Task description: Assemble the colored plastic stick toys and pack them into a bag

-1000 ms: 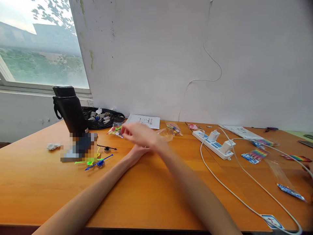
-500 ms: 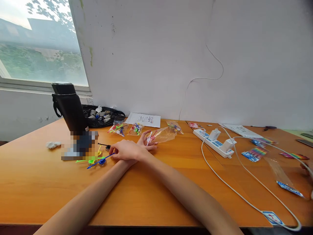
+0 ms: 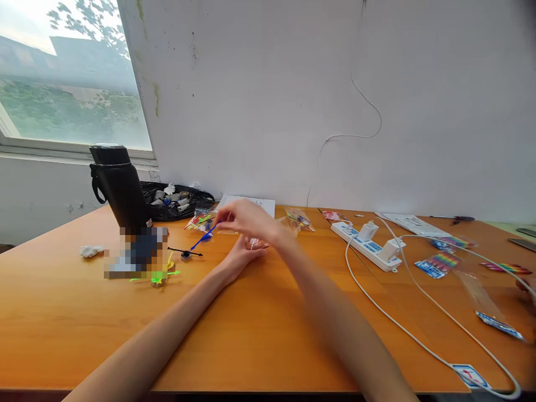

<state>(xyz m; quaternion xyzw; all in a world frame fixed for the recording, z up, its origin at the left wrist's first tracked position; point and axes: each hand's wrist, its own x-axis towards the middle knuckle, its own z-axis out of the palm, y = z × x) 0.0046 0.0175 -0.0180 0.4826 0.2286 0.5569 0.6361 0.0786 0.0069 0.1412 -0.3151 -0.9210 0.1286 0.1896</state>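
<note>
My right hand (image 3: 246, 219) is raised over the orange table (image 3: 251, 329), pinching a blue stick toy (image 3: 204, 238) that points down to the left. Just below it, my left hand (image 3: 239, 258) rests on the table and grips a small clear plastic bag (image 3: 256, 243); the right hand hides most of the bag. My forearms cross in the middle of the view. On the table to the left lie a black stick toy (image 3: 185, 254) and a green one (image 3: 157, 275).
A black flask (image 3: 119, 187) and a black bag of small parts (image 3: 176, 201) stand at the back left. Nearby are packets of colourful toys (image 3: 200, 221), a paper sheet (image 3: 255, 204), a white power strip (image 3: 368, 244) with cables, and rainbow packets (image 3: 438, 262).
My right hand picked the blue stick toy up from beside the green one and carried it up and right over my left hand, which pulled the clear bag closer.
</note>
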